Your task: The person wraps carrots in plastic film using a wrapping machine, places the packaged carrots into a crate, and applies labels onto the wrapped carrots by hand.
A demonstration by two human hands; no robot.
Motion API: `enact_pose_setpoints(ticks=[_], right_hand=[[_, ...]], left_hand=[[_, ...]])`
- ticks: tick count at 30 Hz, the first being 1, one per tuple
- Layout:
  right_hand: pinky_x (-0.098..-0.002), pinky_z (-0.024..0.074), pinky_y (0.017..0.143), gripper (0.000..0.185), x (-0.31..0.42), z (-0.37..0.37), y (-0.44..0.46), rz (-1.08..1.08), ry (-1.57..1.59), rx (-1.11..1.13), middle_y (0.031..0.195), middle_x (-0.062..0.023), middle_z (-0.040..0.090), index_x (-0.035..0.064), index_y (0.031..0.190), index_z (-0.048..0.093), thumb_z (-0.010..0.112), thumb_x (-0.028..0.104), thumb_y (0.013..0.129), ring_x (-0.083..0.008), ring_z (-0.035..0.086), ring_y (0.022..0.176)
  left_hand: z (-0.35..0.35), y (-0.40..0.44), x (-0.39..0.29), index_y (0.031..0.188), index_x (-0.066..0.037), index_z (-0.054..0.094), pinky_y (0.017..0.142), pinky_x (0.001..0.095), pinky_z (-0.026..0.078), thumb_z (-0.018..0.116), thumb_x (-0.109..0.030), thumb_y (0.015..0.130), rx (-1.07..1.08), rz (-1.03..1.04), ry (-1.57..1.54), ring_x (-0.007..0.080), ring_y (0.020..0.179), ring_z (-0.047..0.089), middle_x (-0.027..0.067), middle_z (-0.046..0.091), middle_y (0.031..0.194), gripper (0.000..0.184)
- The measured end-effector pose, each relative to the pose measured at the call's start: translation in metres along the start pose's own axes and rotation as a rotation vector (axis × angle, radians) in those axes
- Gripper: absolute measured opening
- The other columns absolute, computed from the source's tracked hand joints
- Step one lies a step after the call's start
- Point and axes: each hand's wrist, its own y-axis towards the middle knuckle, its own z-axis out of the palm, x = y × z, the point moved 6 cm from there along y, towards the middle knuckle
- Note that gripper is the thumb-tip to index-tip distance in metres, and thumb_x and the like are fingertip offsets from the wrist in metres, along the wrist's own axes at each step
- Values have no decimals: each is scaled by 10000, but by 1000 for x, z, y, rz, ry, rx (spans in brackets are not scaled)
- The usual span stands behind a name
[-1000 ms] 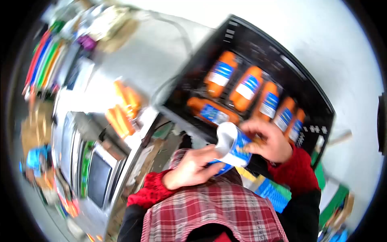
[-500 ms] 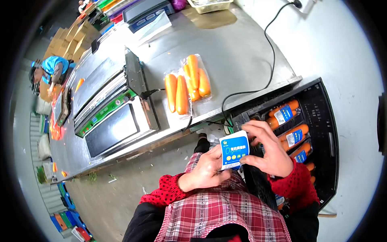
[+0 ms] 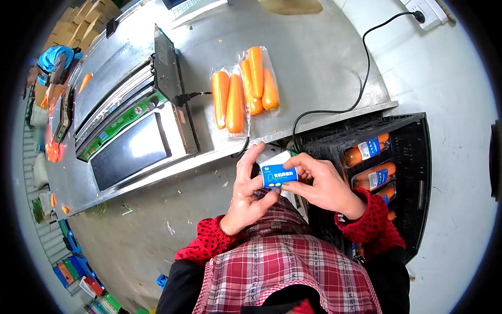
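A blue label (image 3: 273,179) with white and green print is between my hands, above my apron. Its upper part curls back, and a strip of white backing (image 3: 281,158) shows behind it. With thumb and forefinger, my right hand (image 3: 330,189) pinches the label's right side. The left edge is held in the fingers of my left hand (image 3: 246,196), whose forefinger points up. Beyond them, two clear bags of carrots (image 3: 235,107) (image 3: 256,78) lie side by side on the metal table (image 3: 314,63).
At right, a black crate (image 3: 424,188) holds several packs of carrots with blue labels (image 3: 377,179). A wrapping machine (image 3: 130,141) stands on the table at left. A black cable (image 3: 368,49) runs from the wall socket over the table edge. A person in blue (image 3: 55,60) works at far left.
My hands have moved left and up with the label. It was flat and fully facing me; now its top curls back. My left forefinger has straightened upward. The view has shifted downward.
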Motion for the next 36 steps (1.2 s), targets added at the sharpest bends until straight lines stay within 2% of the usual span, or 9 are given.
enact_pose_setpoints(ticks=[3, 7, 9, 14, 18, 23, 28, 34, 36], right_hand=[[-274, 517, 653, 368, 0, 0, 13, 5, -88, -30, 821, -99, 662, -21, 1161, 550, 718, 86, 852, -122, 644, 764], [-308, 512, 613, 277, 2, 6, 26, -96, -323, 44, 814, -122, 647, 28, 1046, 637, 740, 125, 808, -234, 655, 685], [-424, 503, 590, 231, 1, 7, 31, -141, -394, -19, 809, -101, 642, 89, 947, 656, 720, 250, 793, -333, 635, 681], [-375, 495, 526, 137, 1, 8, 45, -246, -764, -102, 715, -83, 582, 100, 866, 654, 694, 206, 789, -277, 622, 614], [-389, 508, 550, 280, 16, 0, 71, -238, -978, -194, 750, -104, 600, 70, 999, 639, 697, 229, 775, -283, 651, 668], [-389, 494, 564, 372, 17, -21, 76, -118, -916, -255, 803, -120, 597, 56, 1077, 629, 733, 249, 777, -321, 624, 672], [-424, 504, 567, 393, 29, -41, 80, -182, -755, -325, 829, -121, 609, 88, 1102, 628, 734, 272, 771, -330, 635, 680], [-416, 511, 581, 370, 20, -92, 160, -317, -719, -485, 849, -120, 635, 69, 1095, 630, 735, 244, 785, -328, 636, 683], [-412, 510, 581, 356, -10, -108, 177, -175, -552, -547, 845, -129, 637, 60, 1095, 624, 725, 232, 801, -335, 634, 687]], left_hand=[[-6, 7, 1, 1052, -115, 701, 1094, 494, 288, 669, 9, 624, 19, 76, 79, 405, 1355, 345, 190, 426, 1433, 447], [-11, 15, 0, 1092, -84, 671, 987, 432, 424, 681, 14, 674, 71, 110, 72, 360, 1211, 509, 165, 538, 1298, 430], [-5, 7, 29, 1019, -51, 693, 811, 303, 493, 696, 27, 746, 198, -261, -128, 226, 949, 635, 141, 650, 1057, 284], [12, 5, 56, 932, 58, 680, 537, 215, 436, 642, -150, 937, -58, -596, -416, 8, 652, 489, -15, 643, 730, 212], [29, 13, 109, 701, 20, 645, 414, 253, 309, 629, -254, 946, -185, -629, -238, 25, 508, 378, -41, 498, 547, 368], [55, 0, 158, 708, 36, 629, 453, 256, 335, 609, -282, 954, -280, -959, -593, 29, 553, 400, -50, 539, 617, 403], [-4, 9, 87, 1167, 56, 558, 783, 353, 523, 728, -233, 842, 219, -647, 225, 211, 882, 666, 190, 677, 1000, 467], [-131, 295, 61, 965, 53, 639, 688, 296, 519, 716, -207, 842, -524, -49, 199, 158, 791, 652, 139, 686, 831, 298], [-162, 398, 151, 1139, 6, 585, 704, 336, 522, 693, -203, 848, -604, -237, 62, 199, 793, 632, 135, 664, 993, 375]])
